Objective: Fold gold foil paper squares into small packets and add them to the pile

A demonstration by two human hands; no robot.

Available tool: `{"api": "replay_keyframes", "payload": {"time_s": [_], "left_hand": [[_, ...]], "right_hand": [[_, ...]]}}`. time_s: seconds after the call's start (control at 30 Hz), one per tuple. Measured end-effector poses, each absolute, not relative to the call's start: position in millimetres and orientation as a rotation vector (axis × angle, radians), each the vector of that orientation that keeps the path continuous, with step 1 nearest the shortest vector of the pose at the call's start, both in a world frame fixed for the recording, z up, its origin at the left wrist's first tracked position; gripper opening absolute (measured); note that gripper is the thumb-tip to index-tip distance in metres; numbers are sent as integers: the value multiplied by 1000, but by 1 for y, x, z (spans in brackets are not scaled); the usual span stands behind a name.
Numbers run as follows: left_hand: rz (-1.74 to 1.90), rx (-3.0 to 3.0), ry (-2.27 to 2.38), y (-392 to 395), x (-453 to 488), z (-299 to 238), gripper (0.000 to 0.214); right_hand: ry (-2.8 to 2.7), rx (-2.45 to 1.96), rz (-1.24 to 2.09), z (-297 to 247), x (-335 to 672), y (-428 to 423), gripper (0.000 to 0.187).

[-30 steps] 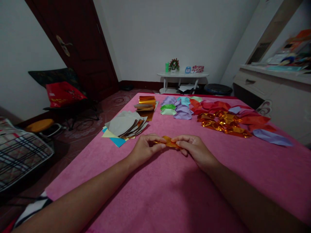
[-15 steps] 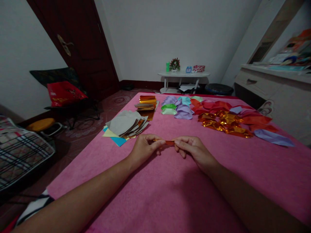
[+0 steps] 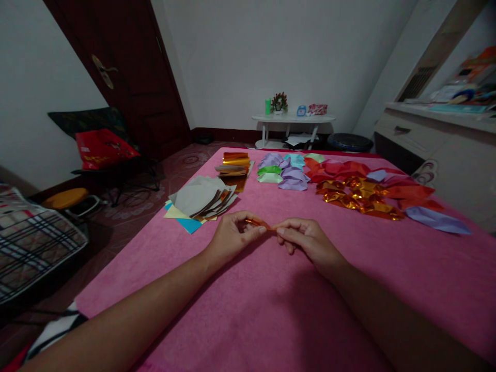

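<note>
Between my two hands is a narrow folded piece of shiny orange-gold paper (image 3: 256,222), held just above the pink cloth. My left hand (image 3: 239,231) is closed on its left part, thumb along the near side. At the other end my right hand (image 3: 297,233) pinches the tip between thumb and index finger. Much of the paper is hidden by the fingers. A fanned stack of grey-backed gold paper (image 3: 197,196) lies beyond my left hand. Past my right hand are folded gold foil pieces (image 3: 358,196) and a purple folded paper (image 3: 437,219).
The pink cloth (image 3: 232,310) covers the table. Rolled gold sheets (image 3: 235,160) lie at its far left. Folded purple (image 3: 293,178), green (image 3: 269,170) and red papers (image 3: 344,169) spread along the far side. A chair with a red bag (image 3: 104,150) stands left.
My left fingertips have slid right along the gold paper, close to my right fingertips. More of the paper shows behind the left thumb, and the gap between the hands has narrowed.
</note>
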State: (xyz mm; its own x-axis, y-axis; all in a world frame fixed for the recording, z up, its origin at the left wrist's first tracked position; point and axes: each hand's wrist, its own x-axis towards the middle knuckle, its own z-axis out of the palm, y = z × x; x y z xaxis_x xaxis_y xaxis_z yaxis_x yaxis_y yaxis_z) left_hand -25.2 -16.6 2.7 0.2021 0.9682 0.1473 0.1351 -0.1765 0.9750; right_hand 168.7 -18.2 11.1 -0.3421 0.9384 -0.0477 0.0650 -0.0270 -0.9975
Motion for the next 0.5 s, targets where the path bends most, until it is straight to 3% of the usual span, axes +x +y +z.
{"api": "replay_keyframes", "payload": {"time_s": [0.27, 0.5], "left_hand": [[1176, 1386, 977, -16, -24, 3, 30], [1204, 1256, 877, -15, -26, 6, 27]], "right_hand": [[-1519, -1082, 1439, 6, 164, -22, 25], [-1623, -1171, 1176, -1, 154, -31, 17]]}}
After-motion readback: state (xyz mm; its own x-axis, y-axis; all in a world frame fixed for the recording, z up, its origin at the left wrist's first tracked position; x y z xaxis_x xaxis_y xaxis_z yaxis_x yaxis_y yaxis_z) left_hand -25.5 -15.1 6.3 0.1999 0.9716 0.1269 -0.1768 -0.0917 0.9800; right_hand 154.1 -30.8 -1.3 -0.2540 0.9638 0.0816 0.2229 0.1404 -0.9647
